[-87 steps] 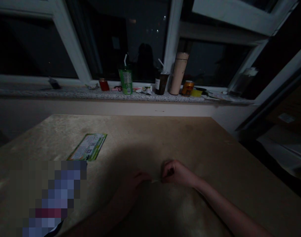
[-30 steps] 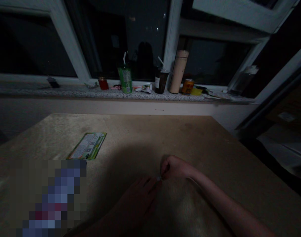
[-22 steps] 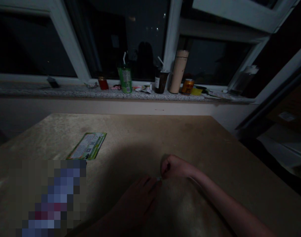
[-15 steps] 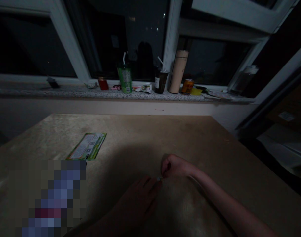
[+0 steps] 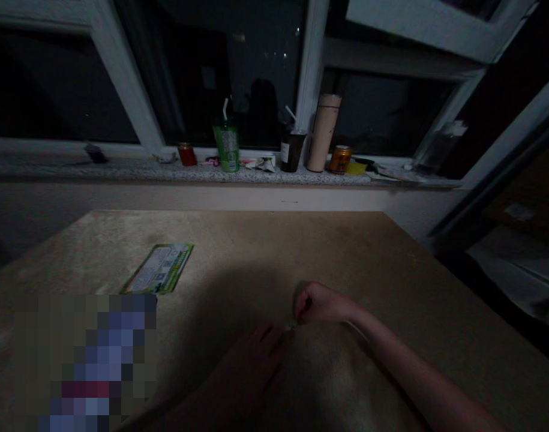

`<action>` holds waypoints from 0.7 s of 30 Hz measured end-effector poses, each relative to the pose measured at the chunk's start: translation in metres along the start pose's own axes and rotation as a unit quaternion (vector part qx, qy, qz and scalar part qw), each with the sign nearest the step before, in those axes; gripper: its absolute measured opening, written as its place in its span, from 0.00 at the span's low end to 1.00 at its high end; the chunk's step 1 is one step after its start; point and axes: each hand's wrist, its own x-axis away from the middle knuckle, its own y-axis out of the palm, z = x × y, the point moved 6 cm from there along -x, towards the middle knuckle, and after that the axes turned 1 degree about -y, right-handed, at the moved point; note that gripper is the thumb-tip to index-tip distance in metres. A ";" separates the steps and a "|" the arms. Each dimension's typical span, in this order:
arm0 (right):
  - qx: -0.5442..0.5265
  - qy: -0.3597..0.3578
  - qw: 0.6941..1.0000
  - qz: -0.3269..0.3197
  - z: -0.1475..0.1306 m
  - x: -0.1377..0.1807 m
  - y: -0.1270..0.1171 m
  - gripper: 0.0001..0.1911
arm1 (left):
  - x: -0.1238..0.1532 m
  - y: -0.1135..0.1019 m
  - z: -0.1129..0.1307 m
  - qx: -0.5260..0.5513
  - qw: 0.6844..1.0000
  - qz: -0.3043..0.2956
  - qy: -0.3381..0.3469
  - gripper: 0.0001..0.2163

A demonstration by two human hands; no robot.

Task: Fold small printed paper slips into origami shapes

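My left hand (image 5: 251,363) lies in deep shadow low on the wooden table (image 5: 346,246), its fingers reaching to the right. At its fingertips is a small pale thing (image 5: 290,327), too dim and tiny to name, which the index finger and thumb seem to pinch. Just right of it my right hand (image 5: 317,302) rests on the table with its fingers curled into a closed pinch. Whatever it holds is hidden, though the fingertips come right up to the small pale thing.
A green-and-white printed packet (image 5: 159,268) lies at the left, above a blurred-out blue area (image 5: 107,354). Along the windowsill (image 5: 256,175) stand a green cup (image 5: 228,147), a dark drink cup (image 5: 291,150), a beige flask (image 5: 323,132), an orange can (image 5: 340,159) and a red jar (image 5: 186,154).
Both hands stay almost in the same place, around the small pale thing. The view has shifted very slightly.
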 end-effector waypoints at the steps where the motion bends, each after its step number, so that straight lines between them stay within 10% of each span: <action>1: 0.000 -0.001 1.000 0.000 0.000 0.000 0.000 0.06 | 0.000 0.000 0.000 0.000 1.000 -0.001 -0.001 0.21; 21: 0.024 -0.008 0.993 0.114 0.003 0.003 0.002 0.05 | 0.009 -0.018 -0.021 0.172 0.984 0.038 -0.008 0.26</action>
